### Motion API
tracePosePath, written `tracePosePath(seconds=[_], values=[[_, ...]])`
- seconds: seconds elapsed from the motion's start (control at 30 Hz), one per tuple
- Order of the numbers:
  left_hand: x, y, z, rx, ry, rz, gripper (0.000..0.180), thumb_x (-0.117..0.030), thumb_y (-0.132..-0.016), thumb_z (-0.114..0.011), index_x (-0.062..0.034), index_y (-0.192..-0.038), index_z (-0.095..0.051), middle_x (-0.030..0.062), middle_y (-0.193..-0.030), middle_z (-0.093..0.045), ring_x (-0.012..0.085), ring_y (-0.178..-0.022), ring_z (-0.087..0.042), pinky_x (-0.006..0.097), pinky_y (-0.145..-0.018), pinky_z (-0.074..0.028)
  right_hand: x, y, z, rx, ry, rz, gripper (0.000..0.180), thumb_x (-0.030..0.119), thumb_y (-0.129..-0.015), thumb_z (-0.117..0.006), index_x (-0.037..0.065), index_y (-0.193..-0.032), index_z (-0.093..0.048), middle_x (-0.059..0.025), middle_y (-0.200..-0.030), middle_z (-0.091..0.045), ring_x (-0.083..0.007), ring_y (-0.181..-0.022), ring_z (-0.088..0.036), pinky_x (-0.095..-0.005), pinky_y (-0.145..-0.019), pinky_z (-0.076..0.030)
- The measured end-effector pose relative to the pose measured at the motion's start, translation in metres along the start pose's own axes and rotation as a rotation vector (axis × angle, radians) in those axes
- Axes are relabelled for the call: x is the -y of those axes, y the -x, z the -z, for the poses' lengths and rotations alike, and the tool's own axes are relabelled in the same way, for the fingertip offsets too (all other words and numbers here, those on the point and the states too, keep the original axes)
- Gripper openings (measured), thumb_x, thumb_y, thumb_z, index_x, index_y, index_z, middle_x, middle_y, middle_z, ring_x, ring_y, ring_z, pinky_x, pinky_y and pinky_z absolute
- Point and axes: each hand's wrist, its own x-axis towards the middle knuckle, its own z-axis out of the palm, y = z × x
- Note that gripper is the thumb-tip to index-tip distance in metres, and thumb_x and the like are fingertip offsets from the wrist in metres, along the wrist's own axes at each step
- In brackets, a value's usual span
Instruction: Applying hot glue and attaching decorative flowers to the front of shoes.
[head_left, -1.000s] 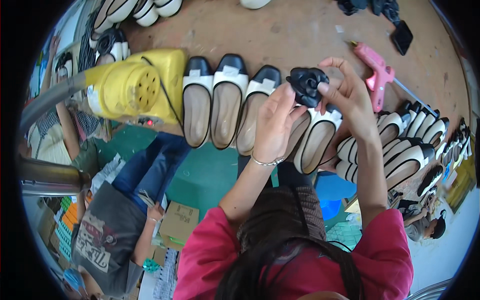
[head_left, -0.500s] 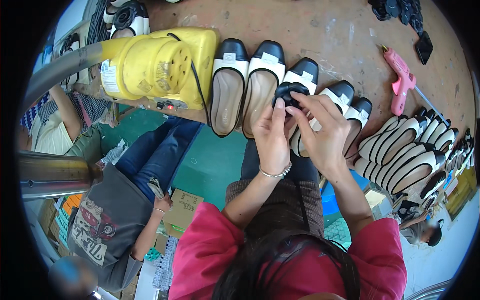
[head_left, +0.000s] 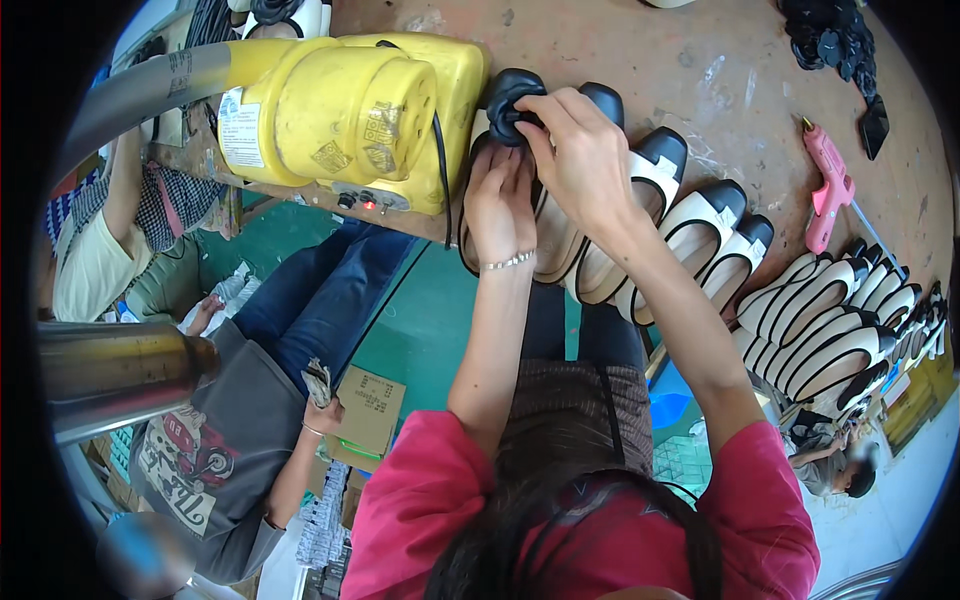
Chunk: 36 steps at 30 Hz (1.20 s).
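Observation:
A black rosette-like flower ornament [head_left: 507, 106] sits over the toe of the leftmost shoe, a white flat [head_left: 470, 248] with a black toe. My right hand [head_left: 585, 150] is closed on the flower's right side, thumb and fingers pinching it from above. My left hand [head_left: 503, 205] lies palm up in that shoe's opening, its fingers stretched toward the toe. The flower hides the fingertips. To the right, several more white flats with black toes [head_left: 665, 150] stand in a row, toes pointing away from me.
Left of the row stands a yellow blower-like machine [head_left: 385, 110] with a grey hose [head_left: 150, 95]. A pink glue gun [head_left: 830, 190] lies to the right, beyond stacked shoes [head_left: 815, 325]. Black ornaments [head_left: 830, 45] lie at the far right. A co-worker [head_left: 215, 430] sits at my left.
Both hands have moved left and away from me, bringing the black flower to the leftmost shoe's toe. My left hand has let go of the flower and gone into the shoe opening.

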Motion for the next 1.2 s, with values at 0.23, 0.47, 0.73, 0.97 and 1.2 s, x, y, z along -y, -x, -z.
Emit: tracePosePath(seconds=[0.23, 0.47, 0.73, 0.97, 1.2], values=[[0.017, -0.034, 0.006, 0.117, 0.188, 0.082, 0.031, -0.001, -0.084, -0.046, 0.0044, -0.114, -0.051, 0.0117, -0.111, -0.058, 0.02, -0.104, -0.056, 0.033, -0.093, -0.045, -0.016, -0.009, -0.023, -0.002, 0.039, 0.009, 0.017, 0.003, -0.074, -0.066, 0.002, -0.09, -0.064, -0.013, -0.082, -0.061, -0.0324, -0.078, -0.06, -0.0386, -0.068, -0.05], [0.014, -0.046, 0.016, 0.223, 0.149, 0.24, 0.03, -0.024, -0.097, -0.049, 0.0009, -0.113, -0.056, 0.0131, -0.109, -0.06, 0.0233, -0.103, -0.058, 0.036, -0.092, -0.046, -0.007, -0.002, -0.025, 0.103, -0.01, -0.033, 0.022, 0.003, -0.069, -0.058, -0.003, -0.091, -0.06, -0.0165, -0.086, -0.059, -0.0336, -0.087, -0.058, -0.038, -0.078, -0.048], [0.006, -0.045, 0.049, 0.134, -0.035, -0.027, 0.028, -0.02, -0.092, -0.06, 0.0018, -0.11, -0.055, 0.0109, -0.108, -0.059, 0.0189, -0.104, -0.055, 0.03, -0.095, -0.041, -0.116, -0.057, 0.107, -0.292, 0.118, -0.509, 0.016, 0.008, -0.071, -0.062, 0.001, -0.083, -0.068, -0.0193, -0.082, -0.067, -0.0338, -0.072, -0.066, -0.041, -0.066, -0.053], [0.013, 0.015, -0.003, -0.09, -0.226, -0.166, 0.036, -0.011, -0.092, -0.058, 0.0067, -0.123, -0.049, 0.0181, -0.117, -0.057, 0.0258, -0.11, -0.056, 0.034, -0.1, -0.042, -0.279, -0.087, 0.197, -0.271, 0.773, -0.37, 0.022, 0.012, -0.08, -0.057, 0.003, -0.098, -0.066, -0.021, -0.101, -0.063, -0.041, -0.086, -0.062, -0.0473, -0.077, -0.05], [0.017, 0.059, -0.034, -0.01, -0.42, -0.224, 0.03, -0.007, -0.093, -0.053, 0.007, -0.119, -0.05, 0.0175, -0.112, -0.058, 0.0237, -0.103, -0.058, 0.037, -0.097, -0.045, -0.235, -0.077, 0.199, -0.143, 0.522, -0.432, 0.026, 0.022, -0.079, -0.068, 0.006, -0.099, -0.069, -0.0148, -0.085, -0.068, -0.0276, -0.078, -0.066, -0.0344, -0.066, -0.051]])
